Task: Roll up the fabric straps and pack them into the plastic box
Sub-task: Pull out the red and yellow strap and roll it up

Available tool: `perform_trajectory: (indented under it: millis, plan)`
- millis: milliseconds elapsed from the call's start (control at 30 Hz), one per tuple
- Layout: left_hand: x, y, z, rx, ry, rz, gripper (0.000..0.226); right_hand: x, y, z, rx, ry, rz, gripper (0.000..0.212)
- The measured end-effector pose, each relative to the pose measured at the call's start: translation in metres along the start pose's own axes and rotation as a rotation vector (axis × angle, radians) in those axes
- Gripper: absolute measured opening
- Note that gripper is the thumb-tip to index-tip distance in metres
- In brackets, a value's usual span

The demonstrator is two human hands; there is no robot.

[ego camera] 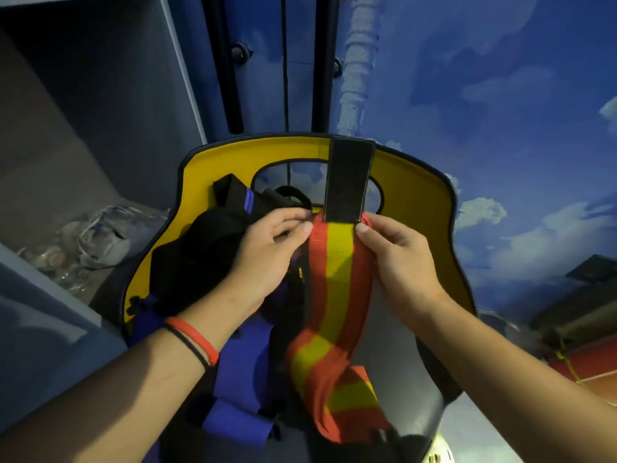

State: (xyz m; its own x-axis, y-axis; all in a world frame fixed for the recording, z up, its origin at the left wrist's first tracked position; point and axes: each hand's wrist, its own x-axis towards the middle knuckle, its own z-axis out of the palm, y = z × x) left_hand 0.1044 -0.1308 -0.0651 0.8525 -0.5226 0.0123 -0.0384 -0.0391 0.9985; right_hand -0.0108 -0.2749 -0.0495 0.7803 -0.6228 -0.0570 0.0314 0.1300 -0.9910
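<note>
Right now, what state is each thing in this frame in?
striped strap: unrolled, top end held up, lower part bunched on the seat.
black tab: standing upright above the strap's top end.
left grip: pinching the strap's left edge.
right grip: pinching the strap's right edge.
black fabric heap: loose, not rolled.
blue straps: lying loose, not rolled.
chair: carrying the loose straps.

This looks like a playroom or bedroom indoors: the wall [500, 95] is painted like blue sky with white clouds, a yellow seat [417, 182] with a black edge stands near it, and a grey shelf [66, 145] holds crumpled clear plastic [96, 235].
</note>
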Motion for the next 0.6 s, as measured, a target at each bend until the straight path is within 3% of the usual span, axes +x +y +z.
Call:
perform_trajectory:
  millis: [100, 233, 367, 467, 600]
  plan:
    - [-0.005, 0.006, 0.001, -0.037, -0.029, -0.027, 0.018, -0.001, 0.001, 0.001, 0.105, -0.047, 0.166, 0.022]
    - [-0.009, 0.002, 0.002, 0.005, -0.015, -0.061, 0.019, 0.002, 0.006, 0.002, 0.087, -0.051, 0.198, 0.022]
    - [-0.007, 0.000, 0.004, -0.071, 0.064, -0.104, 0.018, 0.006, 0.011, 0.000, -0.092, -0.076, 0.248, 0.021]
    - [0.000, 0.002, 0.001, -0.161, 0.106, -0.137, 0.021, 0.003, 0.018, -0.003, -0.301, -0.107, 0.257, 0.036]
    - [0.003, -0.005, 0.001, -0.222, 0.124, -0.156, 0.016, -0.001, 0.023, -0.005, -0.249, -0.131, 0.209, 0.041]
